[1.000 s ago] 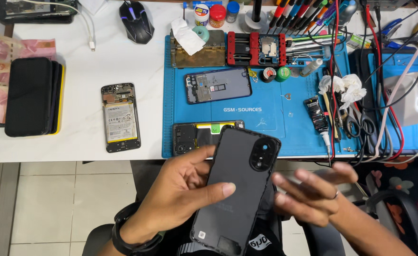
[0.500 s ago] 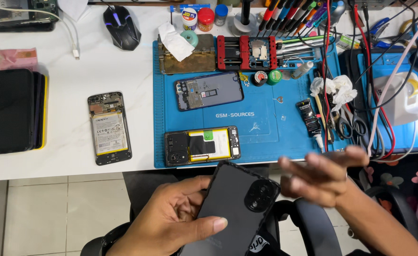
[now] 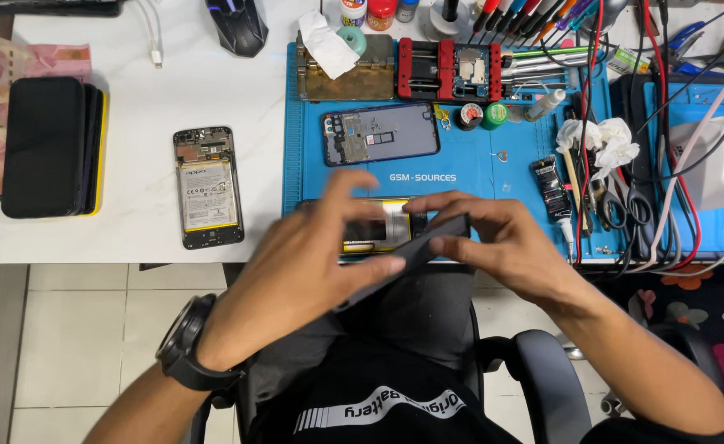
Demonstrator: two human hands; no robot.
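Left hand (image 3: 313, 263): fingers closing round the near half of a dark phone cover (image 3: 411, 255), thumb lying along its upper edge; a black watch (image 3: 188, 345) is sitting on the wrist.

Right hand (image 3: 502, 242): fingers pinching the cover's far end, fingertips curling over its rim.

Cover: being held edge-on and tilted, in the air just in front of the desk (image 3: 173, 99), over the person's lap. Its face is turning away from the camera, so only a thin dark side is showing.

Opened phone (image 3: 378, 230), yellow inside: lying on the blue mat (image 3: 477, 173) at the near edge, mostly hiding behind both hands.

Second opened phone (image 3: 380, 134): lying flat mid-mat, fully showing.

Third phone (image 3: 207, 187), back off, battery exposed: lying on bare desk left of the mat.

Black cases (image 3: 48, 146): stacking near the left edge, count hard to tell.

Banknotes (image 3: 0, 74): running off the left frame edge.

Mouse (image 3: 237, 25): getting cut off at the top.

Red holder (image 3: 448, 70): standing at the mat's far edge.

Cables (image 3: 658, 164): tangling at right, ends untraceable.
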